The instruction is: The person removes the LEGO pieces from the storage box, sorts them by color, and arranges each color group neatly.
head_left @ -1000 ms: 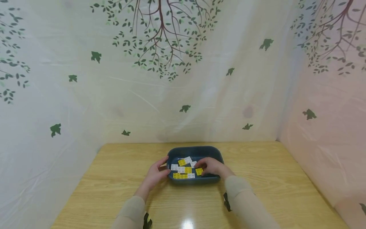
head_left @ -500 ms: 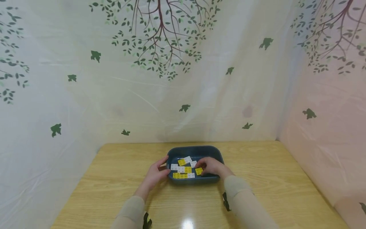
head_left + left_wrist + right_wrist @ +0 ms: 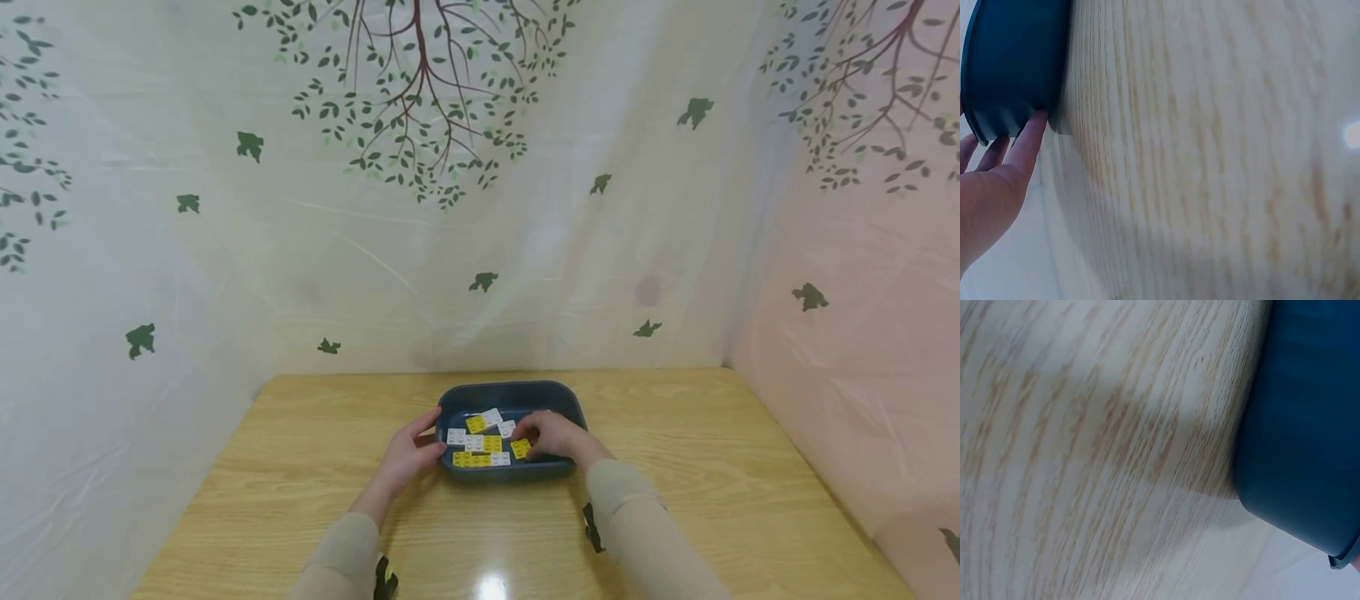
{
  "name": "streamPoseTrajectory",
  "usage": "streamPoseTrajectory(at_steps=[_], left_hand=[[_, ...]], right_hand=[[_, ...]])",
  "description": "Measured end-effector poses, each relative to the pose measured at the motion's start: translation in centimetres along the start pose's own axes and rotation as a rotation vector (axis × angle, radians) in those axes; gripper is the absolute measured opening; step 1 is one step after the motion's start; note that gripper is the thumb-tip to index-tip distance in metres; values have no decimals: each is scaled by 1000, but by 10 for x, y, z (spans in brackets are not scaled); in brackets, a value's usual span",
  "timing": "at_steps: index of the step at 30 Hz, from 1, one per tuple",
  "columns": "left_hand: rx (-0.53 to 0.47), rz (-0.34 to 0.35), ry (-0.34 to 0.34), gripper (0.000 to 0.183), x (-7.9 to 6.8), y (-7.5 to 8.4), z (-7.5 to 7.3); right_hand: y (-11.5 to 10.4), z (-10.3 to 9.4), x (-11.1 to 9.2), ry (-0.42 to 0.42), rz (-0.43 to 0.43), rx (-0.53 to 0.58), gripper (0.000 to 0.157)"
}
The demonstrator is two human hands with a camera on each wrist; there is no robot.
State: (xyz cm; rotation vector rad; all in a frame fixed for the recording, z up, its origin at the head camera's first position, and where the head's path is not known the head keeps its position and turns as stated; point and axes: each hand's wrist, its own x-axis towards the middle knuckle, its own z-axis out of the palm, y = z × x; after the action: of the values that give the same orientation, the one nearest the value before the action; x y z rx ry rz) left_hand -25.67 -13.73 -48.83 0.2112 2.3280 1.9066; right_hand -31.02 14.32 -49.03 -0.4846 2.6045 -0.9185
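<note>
A dark blue tray stands on the table, holding several white and yellow toy building bricks. My left hand rests against the tray's left end, thumb near the front corner and fingers spread further back. In the left wrist view those fingers lie fairly straight on the tray's outer wall. Inside the tray at the right, my right hand pinches a yellow brick with thumb and fingertips. A white brick lies just behind it. The right wrist view shows the tray's side, while the fingers are hidden.
Left in the tray lie a white brick, a yellow-and-white row at the front, and a tilted yellow brick. The wooden table ends at a pale curtain printed with leaves.
Hands, tray and bricks keep their places. Only a very slight shift of the whole head view shows.
</note>
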Motion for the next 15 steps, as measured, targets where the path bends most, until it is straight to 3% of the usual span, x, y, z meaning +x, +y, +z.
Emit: streamPoseTrajectory(at_steps=[15], left_hand=[[-10,2,-2,65,6,-10,-1]], right_hand=[[2,1,2,40,-32,-20,27]])
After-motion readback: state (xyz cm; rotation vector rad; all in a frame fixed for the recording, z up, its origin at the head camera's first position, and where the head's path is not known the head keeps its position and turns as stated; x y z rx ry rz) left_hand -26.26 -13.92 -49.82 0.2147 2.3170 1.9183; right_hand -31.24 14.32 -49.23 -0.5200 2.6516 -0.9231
